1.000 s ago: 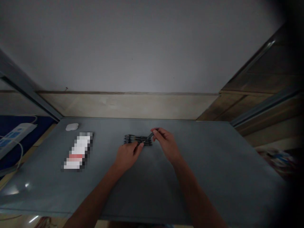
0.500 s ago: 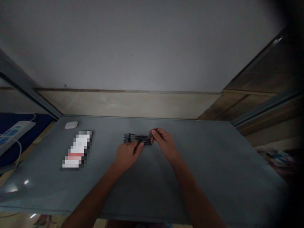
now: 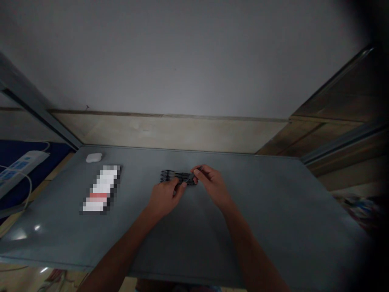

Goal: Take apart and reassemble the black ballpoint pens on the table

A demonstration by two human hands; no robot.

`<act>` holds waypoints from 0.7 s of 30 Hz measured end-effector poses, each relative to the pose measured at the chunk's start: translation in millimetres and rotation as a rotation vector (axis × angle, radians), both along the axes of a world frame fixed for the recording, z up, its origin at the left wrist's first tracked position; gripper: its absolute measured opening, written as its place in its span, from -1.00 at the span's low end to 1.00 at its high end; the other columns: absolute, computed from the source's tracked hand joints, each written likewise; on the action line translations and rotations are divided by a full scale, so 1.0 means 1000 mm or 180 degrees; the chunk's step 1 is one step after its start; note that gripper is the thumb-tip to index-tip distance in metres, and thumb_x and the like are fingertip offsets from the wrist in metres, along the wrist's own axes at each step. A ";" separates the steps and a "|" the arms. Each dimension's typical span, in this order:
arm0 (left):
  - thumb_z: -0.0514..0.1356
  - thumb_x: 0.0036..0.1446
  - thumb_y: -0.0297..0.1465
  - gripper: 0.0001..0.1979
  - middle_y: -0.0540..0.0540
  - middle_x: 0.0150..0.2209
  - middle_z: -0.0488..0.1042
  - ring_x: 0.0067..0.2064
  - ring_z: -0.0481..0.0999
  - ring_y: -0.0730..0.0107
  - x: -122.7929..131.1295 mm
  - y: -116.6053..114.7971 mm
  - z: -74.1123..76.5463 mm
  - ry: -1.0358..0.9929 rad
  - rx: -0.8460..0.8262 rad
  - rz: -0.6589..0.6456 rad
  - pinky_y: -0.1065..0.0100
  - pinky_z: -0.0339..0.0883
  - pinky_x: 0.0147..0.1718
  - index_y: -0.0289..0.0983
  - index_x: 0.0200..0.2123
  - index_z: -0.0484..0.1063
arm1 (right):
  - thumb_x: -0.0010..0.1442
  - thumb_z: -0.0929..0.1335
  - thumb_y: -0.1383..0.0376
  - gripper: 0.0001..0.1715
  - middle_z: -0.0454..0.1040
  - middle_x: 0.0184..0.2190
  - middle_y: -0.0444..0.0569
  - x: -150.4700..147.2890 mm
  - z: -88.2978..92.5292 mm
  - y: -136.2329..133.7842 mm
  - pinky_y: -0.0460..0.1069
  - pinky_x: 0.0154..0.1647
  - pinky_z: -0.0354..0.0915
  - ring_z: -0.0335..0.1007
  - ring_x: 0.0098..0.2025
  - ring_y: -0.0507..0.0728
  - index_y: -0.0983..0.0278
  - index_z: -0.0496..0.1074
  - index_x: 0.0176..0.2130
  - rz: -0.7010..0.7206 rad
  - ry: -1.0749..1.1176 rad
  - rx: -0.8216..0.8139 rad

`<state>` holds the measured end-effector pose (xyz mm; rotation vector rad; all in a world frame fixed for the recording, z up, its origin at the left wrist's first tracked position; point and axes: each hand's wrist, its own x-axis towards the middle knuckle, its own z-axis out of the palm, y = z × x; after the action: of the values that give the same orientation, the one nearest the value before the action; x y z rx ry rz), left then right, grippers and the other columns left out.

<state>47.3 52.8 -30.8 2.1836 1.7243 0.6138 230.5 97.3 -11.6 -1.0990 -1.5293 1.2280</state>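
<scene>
Dark rods lie against left hand, its grip unclear; right hand pinches dark strip at their right end.

This looks like an indoor workspace: grey table, metal posts, power strip, plain wall.
</scene>
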 end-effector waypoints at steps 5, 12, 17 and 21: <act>-0.08 0.34 -0.15 -0.63 -0.10 -0.44 0.53 -0.41 0.53 0.27 0.001 0.000 0.003 0.0209 -0.0081 0.0031 0.37 0.16 -0.45 -0.24 -0.34 0.36 | 0.23 0.35 0.12 -0.73 0.42 -0.52 -0.14 0.001 -0.004 0.001 -0.05 -0.35 0.26 0.33 -0.45 0.03 0.28 0.46 -0.28 0.0104 -0.0045 -0.0076; -0.07 0.34 -0.16 -0.63 -0.10 -0.43 0.53 -0.41 0.54 0.29 0.001 0.001 0.003 0.0249 -0.0032 0.0013 0.37 0.21 -0.44 -0.24 -0.36 0.36 | 0.22 0.36 0.10 -0.72 0.44 -0.51 -0.13 0.000 -0.006 0.001 -0.05 -0.34 0.26 0.35 -0.44 0.03 0.28 0.46 -0.26 0.0187 0.0007 -0.0142; -0.05 0.33 -0.19 -0.66 -0.10 -0.44 0.53 -0.40 0.54 0.27 0.002 0.001 0.000 0.0228 0.0013 -0.0037 0.35 0.24 -0.43 -0.25 -0.38 0.36 | 0.21 0.37 0.14 -0.74 0.45 -0.49 -0.12 -0.003 -0.007 0.001 -0.05 -0.33 0.28 0.38 -0.41 0.04 0.29 0.47 -0.25 0.0319 0.0044 -0.0179; 0.01 0.28 -0.30 -0.79 -0.15 -0.38 0.55 -0.37 0.56 0.21 0.001 0.000 -0.004 0.0253 0.0002 -0.0041 0.32 0.28 -0.42 -0.27 -0.23 0.37 | 0.20 0.37 0.20 -0.80 0.50 -0.38 -0.07 -0.013 -0.013 -0.003 -0.05 -0.30 0.31 0.41 -0.36 0.05 0.28 0.49 -0.24 0.0692 -0.0014 -0.0165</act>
<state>48.7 52.9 -34.7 2.2462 1.7477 0.5310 217.2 93.9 -24.8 -0.9880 -1.6623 1.4191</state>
